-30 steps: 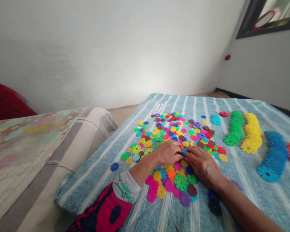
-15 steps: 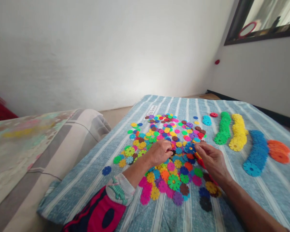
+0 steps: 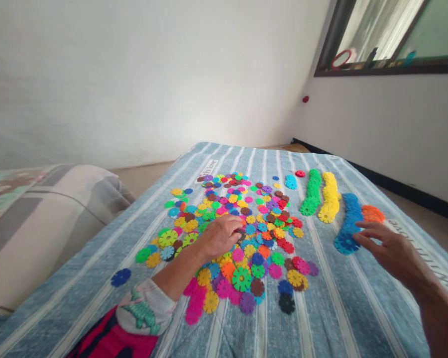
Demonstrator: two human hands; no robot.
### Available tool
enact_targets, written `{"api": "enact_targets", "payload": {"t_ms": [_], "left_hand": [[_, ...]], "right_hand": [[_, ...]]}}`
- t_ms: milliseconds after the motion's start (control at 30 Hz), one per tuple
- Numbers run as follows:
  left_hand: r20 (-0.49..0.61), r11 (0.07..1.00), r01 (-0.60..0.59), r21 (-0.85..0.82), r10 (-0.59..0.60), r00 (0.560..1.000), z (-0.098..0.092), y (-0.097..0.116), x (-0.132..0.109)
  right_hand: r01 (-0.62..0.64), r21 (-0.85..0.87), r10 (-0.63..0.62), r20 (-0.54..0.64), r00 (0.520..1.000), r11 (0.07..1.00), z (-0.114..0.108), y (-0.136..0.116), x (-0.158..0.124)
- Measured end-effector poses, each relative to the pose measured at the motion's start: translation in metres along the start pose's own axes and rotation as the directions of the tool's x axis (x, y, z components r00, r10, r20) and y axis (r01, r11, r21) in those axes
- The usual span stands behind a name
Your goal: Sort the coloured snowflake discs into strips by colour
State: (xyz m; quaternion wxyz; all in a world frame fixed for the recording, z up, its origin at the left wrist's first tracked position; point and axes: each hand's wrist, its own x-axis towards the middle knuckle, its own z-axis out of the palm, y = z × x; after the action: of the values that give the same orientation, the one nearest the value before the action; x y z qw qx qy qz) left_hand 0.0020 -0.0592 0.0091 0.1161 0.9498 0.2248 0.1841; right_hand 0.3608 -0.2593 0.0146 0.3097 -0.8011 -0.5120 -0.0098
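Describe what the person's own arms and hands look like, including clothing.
On the left arm, a bright pink sleeve with dark markings ends in a pale grey cuff bearing a green motif. The right forearm shows no sleeve. Neither the left hand nor right hand wears a glove.

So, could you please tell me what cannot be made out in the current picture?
Head view: part of the disc pile, hidden by the left-hand grip.
Head view: whether the right-hand grip touches the blue row, hidden where they overlap.
Head view: small items by the window, too small and blurred.
Head view: patterned fabric, cut off by the left edge.
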Motion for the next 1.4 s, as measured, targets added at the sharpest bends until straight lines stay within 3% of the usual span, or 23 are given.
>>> {"api": "enact_targets", "payload": {"t_ms": [133,233,367,533,633,767,867,933,1000,1033,1133,1233,1300,1400], "left_hand": [[-0.007,1.0,-0.005,0.007,0.005,1.0,0.003,0.0,-0.001],[-0.016,1.0,-0.01,0.007,0.011,1.0,0.003,-0.001,-0.001],[-0.016,1.0,-0.017,0.007,0.018,1.0,0.002,-0.001,0.0],[-0.009,1.0,-0.002,0.004,0.002,1.0,0.001,0.0,0.001],[-0.005,1.0,0.009,-0.004,-0.009,1.0,0.001,0.001,0.0],[-0.015,1.0,0.01,-0.018,-0.01,1.0,0.003,-0.001,-0.001],[-0.022,1.0,0.003,-0.023,-0.003,1.0,0.004,-0.001,-0.002],[-0.023,1.0,0.012,-0.021,-0.013,1.0,0.003,0.0,-0.002],[-0.021,0.999,0.027,-0.02,-0.027,0.999,0.001,0.001,-0.001],[-0.02,0.999,0.032,-0.02,-0.032,0.999,0.0,0.002,-0.001],[-0.023,0.999,0.036,-0.027,-0.036,0.999,-0.003,0.004,-0.001],[-0.02,0.999,0.031,-0.031,-0.032,0.999,-0.005,0.005,-0.001],[-0.018,0.999,0.019,-0.029,-0.02,1.0,-0.005,0.005,-0.001],[-0.061,1.0,0.007,-0.024,-0.009,0.998,-0.004,0.005,0.0]], "right_hand": [[-0.03,-0.013,0.031,0.103,0.994,0.999,0.008,0.005,-0.002],[-0.045,-0.048,0.05,0.102,0.994,0.998,0.01,0.005,-0.001],[-0.198,-0.085,0.19,-0.093,0.977,0.977,0.002,0.004,-0.002],[-0.426,-0.03,0.405,-0.257,0.877,0.904,-0.004,-0.001,-0.006],[-0.412,0.002,0.387,-0.349,0.854,0.911,-0.002,-0.007,-0.007],[-0.269,0.053,0.266,-0.419,0.868,0.962,0.01,-0.026,-0.009],[-0.048,0.091,0.078,-0.358,0.93,0.995,0.027,-0.051,-0.015],[0.15,0.109,-0.124,-0.219,0.968,0.983,0.039,-0.069,-0.019],[0.279,0.073,-0.272,-0.089,0.958,0.958,0.046,-0.081,-0.021],[0.29,0.023,-0.289,-0.047,0.956,0.957,0.046,-0.083,-0.021],[0.118,-0.223,-0.124,-0.014,0.992,0.968,0.035,-0.074,-0.019],[-0.119,-0.459,0.149,0.029,0.988,0.88,0.018,-0.055,-0.02],[-0.15,-0.534,0.217,0.065,0.974,0.832,0.012,-0.048,-0.025],[-0.047,-0.593,0.14,0.112,0.984,0.804,0.013,-0.05,-0.038]]}}
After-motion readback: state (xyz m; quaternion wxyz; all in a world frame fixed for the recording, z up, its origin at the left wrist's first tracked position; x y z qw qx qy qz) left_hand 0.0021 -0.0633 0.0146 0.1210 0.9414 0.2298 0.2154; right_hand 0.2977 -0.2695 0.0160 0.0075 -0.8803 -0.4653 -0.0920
